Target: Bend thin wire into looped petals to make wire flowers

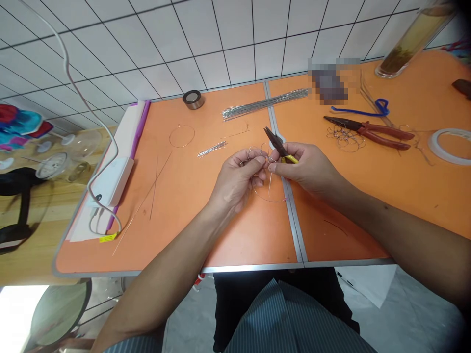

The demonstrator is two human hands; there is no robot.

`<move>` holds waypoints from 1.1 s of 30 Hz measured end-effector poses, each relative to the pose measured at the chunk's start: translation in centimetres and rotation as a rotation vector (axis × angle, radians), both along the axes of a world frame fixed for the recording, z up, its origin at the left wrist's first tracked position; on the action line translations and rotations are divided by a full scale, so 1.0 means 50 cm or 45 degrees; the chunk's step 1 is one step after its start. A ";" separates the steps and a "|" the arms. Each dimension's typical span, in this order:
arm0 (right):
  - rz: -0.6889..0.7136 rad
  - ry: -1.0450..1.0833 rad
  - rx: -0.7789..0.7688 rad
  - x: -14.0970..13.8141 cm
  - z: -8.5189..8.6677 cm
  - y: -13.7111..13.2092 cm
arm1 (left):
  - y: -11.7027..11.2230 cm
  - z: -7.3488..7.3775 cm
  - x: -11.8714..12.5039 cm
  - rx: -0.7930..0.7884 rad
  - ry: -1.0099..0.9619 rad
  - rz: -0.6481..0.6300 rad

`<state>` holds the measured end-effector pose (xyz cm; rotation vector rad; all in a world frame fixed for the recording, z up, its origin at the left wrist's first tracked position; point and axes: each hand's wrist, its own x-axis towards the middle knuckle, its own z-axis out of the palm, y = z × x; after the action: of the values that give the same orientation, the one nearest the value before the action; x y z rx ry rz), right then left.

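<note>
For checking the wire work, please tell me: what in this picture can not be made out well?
Head view:
Part of the wire: hidden by the fingers of the left hand and by the right hand.
Handles of the small pliers: mostly hidden by the right hand.
A dark object: blurred by pixelation.
The glass cylinder: cut off by the top edge.
The white tape roll: cut off by the right edge.

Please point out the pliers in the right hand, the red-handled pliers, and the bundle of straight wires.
Small pliers [275, 142]: head view, on the dark metal nose.
Red-handled pliers [386, 132]: head view, on the upper red handle.
Wire bundle [265, 104]: head view, on the bundle's middle.
</note>
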<state>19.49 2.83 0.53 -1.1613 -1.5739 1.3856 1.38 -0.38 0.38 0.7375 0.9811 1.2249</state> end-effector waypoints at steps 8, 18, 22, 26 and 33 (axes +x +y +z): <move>-0.002 0.027 0.041 -0.003 0.002 -0.001 | -0.003 0.007 0.003 -0.034 0.076 -0.055; -0.002 -0.002 0.063 0.000 0.002 0.000 | 0.003 -0.002 -0.005 -0.044 0.029 -0.059; 0.001 0.009 0.047 -0.001 0.003 -0.002 | 0.002 -0.001 -0.005 -0.013 0.056 -0.054; 0.011 -0.022 0.038 -0.002 0.002 -0.004 | 0.000 0.001 -0.004 0.005 0.143 -0.049; 0.001 -0.077 0.080 -0.007 0.006 -0.012 | -0.002 -0.001 -0.001 0.021 0.217 0.018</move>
<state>19.13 2.22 0.83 -1.1750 -1.6486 1.3035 1.35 -0.49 0.33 0.8603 1.1186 1.1979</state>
